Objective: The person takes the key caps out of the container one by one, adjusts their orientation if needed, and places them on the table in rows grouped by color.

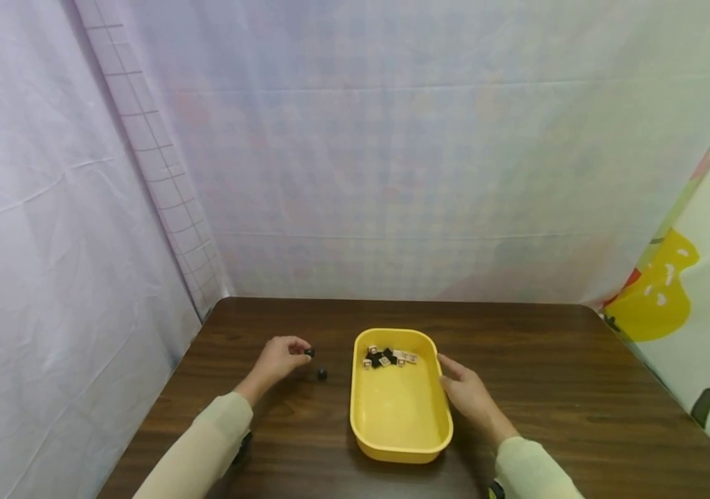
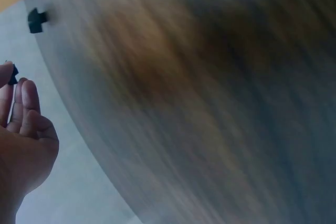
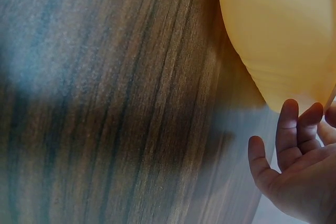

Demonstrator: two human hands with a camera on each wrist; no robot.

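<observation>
My left hand pinches a small black block between thumb and fingertips, above the table left of a yellow tray. Just below that hand in the head view, a second small black block lies on the tabletop; it shows angular sides in the left wrist view. My right hand is at the tray's right side, fingertips touching the outer wall. Inside the tray's far end lie several small black and whitish pieces, some with printed marks.
The dark wood-grain table carries the tray near its middle. Pale curtains hang behind and to both sides, right up to the table's edges. A yellow printed shape shows on the right-hand cloth.
</observation>
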